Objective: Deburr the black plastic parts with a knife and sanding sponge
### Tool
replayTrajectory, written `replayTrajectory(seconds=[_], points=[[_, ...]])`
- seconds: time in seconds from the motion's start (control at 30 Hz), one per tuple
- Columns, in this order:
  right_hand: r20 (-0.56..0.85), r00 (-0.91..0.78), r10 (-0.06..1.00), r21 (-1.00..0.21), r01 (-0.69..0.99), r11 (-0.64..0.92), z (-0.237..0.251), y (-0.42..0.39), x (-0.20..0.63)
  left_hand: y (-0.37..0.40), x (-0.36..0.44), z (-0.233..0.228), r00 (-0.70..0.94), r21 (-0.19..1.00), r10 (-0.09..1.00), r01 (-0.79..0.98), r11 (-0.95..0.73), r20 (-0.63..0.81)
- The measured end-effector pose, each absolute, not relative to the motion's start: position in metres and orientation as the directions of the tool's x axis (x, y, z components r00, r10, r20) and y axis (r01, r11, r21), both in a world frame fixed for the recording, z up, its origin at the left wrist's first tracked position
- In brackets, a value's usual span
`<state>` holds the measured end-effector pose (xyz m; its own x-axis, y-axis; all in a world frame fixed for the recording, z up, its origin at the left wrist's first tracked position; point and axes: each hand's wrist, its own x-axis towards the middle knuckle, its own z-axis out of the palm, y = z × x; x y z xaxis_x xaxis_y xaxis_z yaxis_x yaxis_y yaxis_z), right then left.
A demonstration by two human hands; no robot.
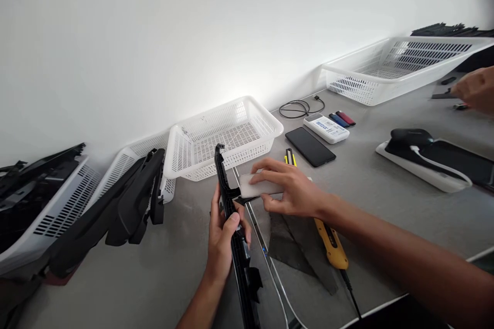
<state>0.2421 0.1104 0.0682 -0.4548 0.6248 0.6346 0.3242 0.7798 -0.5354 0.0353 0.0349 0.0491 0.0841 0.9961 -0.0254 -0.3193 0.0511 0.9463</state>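
My left hand [224,231] grips a long black plastic part [231,216] that stands on edge, running from near the basket down to the bottom of the view. My right hand [289,187] presses a pale grey rectangular block [247,185] against the side of that part, fingers curled over the block. Beneath my right forearm lie dark grey sheets [293,247] and a yellow utility knife [332,247].
An empty white basket [224,136] stands behind the hands. White baskets at left [57,205] hold black plastic parts [127,200]. A phone [310,146], power bank [326,128], cable [299,108] and another basket [393,64] lie further right. Another person's hand [476,88] is at far right.
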Motion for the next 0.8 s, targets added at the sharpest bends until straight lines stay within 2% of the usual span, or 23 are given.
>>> replayTrajectory(seconds=[0.1, 0.23, 0.33, 0.43, 0.5, 0.6, 0.8], points=[[0.622, -0.482, 0.617, -0.56, 0.277, 0.781, 0.065, 0.111, 0.241, 0.034, 0.036, 0.046, 0.095, 0.952, 0.995, -0.3, 0.059, -0.032], [0.608, -0.478, 0.634, -0.539, 0.338, 0.771, 0.064, 0.115, 0.244, 0.031, 0.037, 0.043, 0.105, 0.96, 0.994, -0.279, 0.038, -0.009], [0.673, -0.416, 0.611, -0.534, 0.298, 0.791, 0.064, 0.116, 0.245, 0.029, 0.037, 0.04, 0.206, 0.948, 0.978, -0.308, 0.082, -0.017], [0.693, -0.465, 0.552, -0.486, 0.265, 0.833, 0.063, 0.116, 0.243, 0.027, 0.037, 0.036, 0.298, 0.926, 0.953, -0.339, 0.165, -0.061], [0.691, -0.465, 0.554, -0.447, 0.327, 0.833, 0.06, 0.117, 0.243, 0.027, 0.036, 0.035, 0.325, 0.911, 0.941, -0.354, 0.212, -0.093], [0.747, -0.33, 0.577, -0.414, 0.448, 0.792, 0.056, 0.118, 0.244, 0.027, 0.037, 0.037, 0.369, 0.896, 0.922, -0.361, 0.257, -0.116], [0.808, -0.192, 0.557, -0.38, 0.552, 0.742, 0.057, 0.126, 0.251, 0.026, 0.039, 0.041, 0.418, 0.89, 0.904, -0.373, 0.262, -0.091]])
